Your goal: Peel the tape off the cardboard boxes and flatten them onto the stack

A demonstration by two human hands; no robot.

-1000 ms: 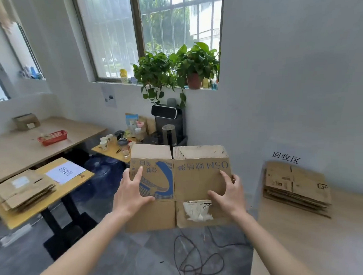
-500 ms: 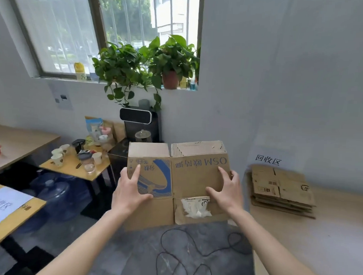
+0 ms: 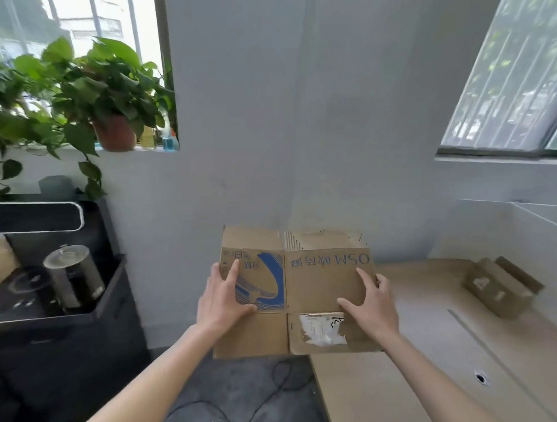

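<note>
I hold a flattened cardboard box (image 3: 319, 285) upright in front of me, over the near-left corner of a light wooden table (image 3: 424, 342). It has blue print, the letters "OSM" upside down, and a torn white label with tape remains (image 3: 322, 330) on its lower right flap. My left hand (image 3: 225, 300) grips the left edge, thumb and forefinger spread on the front face. My right hand (image 3: 373, 305) grips the right edge the same way. The stack of flattened boxes is out of sight.
A small cardboard box (image 3: 501, 289) sits on the table at the far right. A black water dispenser (image 3: 63, 266) with a steel kettle (image 3: 72, 279) stands to the left, and potted plants (image 3: 85, 87) line the windowsill. A black cable (image 3: 264, 396) lies on the grey floor.
My view has swung to the right: the left-hand tables have left the frame and the stack of flat boxes is no longer seen. Both hands keep the same hold on the box.
</note>
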